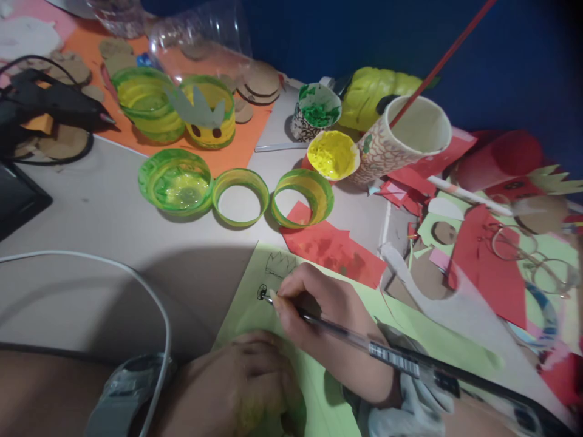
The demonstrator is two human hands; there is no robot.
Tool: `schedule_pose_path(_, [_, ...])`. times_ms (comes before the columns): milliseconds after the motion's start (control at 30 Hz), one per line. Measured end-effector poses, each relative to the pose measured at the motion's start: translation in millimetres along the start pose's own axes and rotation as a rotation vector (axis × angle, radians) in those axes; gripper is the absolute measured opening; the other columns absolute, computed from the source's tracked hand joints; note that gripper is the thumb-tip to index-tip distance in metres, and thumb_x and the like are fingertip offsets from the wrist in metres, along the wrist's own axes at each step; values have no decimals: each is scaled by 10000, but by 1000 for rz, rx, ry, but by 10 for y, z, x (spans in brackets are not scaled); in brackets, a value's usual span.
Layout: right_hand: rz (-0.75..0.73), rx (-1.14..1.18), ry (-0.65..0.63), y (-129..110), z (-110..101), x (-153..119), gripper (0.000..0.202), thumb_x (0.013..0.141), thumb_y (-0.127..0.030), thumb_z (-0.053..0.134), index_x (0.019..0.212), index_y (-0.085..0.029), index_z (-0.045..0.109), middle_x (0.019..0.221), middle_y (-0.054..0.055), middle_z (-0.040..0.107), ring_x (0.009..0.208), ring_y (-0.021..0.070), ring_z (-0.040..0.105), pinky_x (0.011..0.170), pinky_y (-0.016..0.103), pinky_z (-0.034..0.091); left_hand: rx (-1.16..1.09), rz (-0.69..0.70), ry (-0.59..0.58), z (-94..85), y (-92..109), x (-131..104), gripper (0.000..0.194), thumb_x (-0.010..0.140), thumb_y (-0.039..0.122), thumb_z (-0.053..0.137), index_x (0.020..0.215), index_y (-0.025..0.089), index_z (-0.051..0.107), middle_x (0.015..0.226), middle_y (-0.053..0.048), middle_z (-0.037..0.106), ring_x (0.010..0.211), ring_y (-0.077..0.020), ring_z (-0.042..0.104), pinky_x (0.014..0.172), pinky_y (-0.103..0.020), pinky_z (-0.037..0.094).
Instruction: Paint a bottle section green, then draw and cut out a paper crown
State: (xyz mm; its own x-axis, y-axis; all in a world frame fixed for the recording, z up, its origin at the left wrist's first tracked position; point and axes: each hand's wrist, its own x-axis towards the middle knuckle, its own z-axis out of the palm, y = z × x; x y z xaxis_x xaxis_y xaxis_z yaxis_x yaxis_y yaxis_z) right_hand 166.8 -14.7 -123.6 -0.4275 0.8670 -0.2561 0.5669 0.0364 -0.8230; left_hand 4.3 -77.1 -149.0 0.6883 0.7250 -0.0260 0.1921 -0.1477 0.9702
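Note:
My right hand [319,315] holds a black pen [337,329] in a writing grip, its tip touching a light green sheet [241,303]. By the tip is a small dark oval drawing [262,292], and above it a zigzag crown outline [280,264]. At the lower middle, my left hand [255,385] rests on the sheet with its fingers curled under. Yellow paint stains its back, and whatever is beneath the fingers is hidden.
Green-yellow rings [241,197] stand beyond the sheet. Paint cups [333,155] and a tall paper cup [414,130] are behind. A glue gun [54,109] lies left, glasses [532,255] and red scraps [487,267] right. A white cable [136,276] crosses the left side.

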Motion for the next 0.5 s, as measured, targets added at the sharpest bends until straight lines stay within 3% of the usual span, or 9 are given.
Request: schedule_pose_path(500, [-14, 29, -29, 45, 4, -10, 141, 887, -235, 515, 769, -226, 438, 666, -72, 527, 539, 66, 466, 499, 189, 378, 47, 52, 82, 135, -100, -56, 375, 961, 462, 409, 785, 200, 613, 727, 1, 594, 782, -138, 533, 657, -206, 434])
